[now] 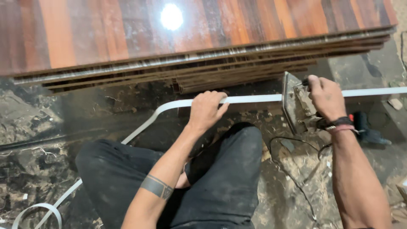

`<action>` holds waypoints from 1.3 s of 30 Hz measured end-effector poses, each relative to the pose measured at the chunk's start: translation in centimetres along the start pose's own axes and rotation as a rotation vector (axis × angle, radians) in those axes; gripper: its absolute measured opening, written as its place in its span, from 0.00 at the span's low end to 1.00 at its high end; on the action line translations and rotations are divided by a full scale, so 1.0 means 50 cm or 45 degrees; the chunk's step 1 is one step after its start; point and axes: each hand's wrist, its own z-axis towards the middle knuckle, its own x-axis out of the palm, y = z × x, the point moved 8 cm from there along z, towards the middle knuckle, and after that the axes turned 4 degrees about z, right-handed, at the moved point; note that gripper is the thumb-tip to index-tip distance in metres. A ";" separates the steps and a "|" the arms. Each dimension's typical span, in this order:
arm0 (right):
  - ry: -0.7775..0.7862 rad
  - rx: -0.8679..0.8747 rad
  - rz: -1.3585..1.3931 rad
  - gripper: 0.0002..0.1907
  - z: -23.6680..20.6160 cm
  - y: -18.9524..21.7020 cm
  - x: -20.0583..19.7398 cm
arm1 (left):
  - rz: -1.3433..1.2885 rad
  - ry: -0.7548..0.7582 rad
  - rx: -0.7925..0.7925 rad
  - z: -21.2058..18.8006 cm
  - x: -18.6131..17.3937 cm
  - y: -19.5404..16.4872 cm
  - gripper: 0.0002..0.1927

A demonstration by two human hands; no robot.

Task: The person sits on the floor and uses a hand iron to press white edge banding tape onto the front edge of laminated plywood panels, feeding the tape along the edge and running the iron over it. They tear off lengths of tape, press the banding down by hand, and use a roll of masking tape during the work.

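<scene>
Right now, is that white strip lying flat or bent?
Bent. The white strip runs straight between the left hand and the right hand, then curves down left and loops on the floor.

**Bare arms, dark dusty trousers**

No sleeves on either forearm. Left forearm has a dark band tattoo ringing it below the elbow, with a small pattern at one edge. Right wrist wears a black band [341,121] and a thin pink-red one [342,127] just behind it. Left hand [206,111] and right hand [326,98] ungloved, no rings visible. Trousers [229,178] black or very dark, smudged with pale dust and wrinkled at the knees.
</scene>
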 end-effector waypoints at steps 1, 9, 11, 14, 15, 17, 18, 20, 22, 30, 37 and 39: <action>0.002 -0.010 -0.032 0.30 0.018 0.009 0.009 | 0.002 -0.005 0.017 0.000 -0.001 0.000 0.11; 0.136 -0.140 -0.145 0.32 0.013 0.154 0.122 | -0.081 0.060 0.060 -0.006 -0.004 0.019 0.10; 0.126 -0.286 -0.183 0.32 -0.004 0.228 0.161 | -0.015 0.098 0.044 -0.012 -0.016 0.038 0.10; 0.166 -0.270 -0.151 0.30 -0.029 0.312 0.217 | 0.067 0.106 0.033 -0.026 -0.055 0.075 0.11; 0.182 -0.304 -0.171 0.30 -0.041 0.342 0.234 | 0.091 0.103 0.034 -0.032 -0.069 0.086 0.11; 0.206 -0.372 -0.214 0.29 -0.061 0.393 0.256 | 0.105 0.076 0.051 -0.043 -0.094 0.101 0.11; 0.205 -0.498 -0.252 0.26 -0.072 0.423 0.261 | 0.112 0.062 0.057 -0.047 -0.104 0.105 0.11; 0.194 -0.749 -0.324 0.22 -0.093 0.466 0.267 | 0.132 0.055 0.056 -0.050 -0.112 0.108 0.11; 0.259 -0.565 -0.261 0.23 -0.080 0.439 0.262 | 0.149 0.062 0.051 -0.053 -0.112 0.108 0.11; 0.163 -0.161 -0.178 0.27 0.023 0.177 0.116 | 0.155 0.049 0.072 -0.054 -0.115 0.104 0.10; -0.001 0.232 -0.213 0.34 0.063 0.013 -0.018 | 0.140 0.048 0.043 -0.047 -0.117 0.098 0.11; 0.009 0.269 -0.105 0.34 0.061 0.007 -0.012 | 0.128 0.024 0.061 -0.046 -0.121 0.095 0.11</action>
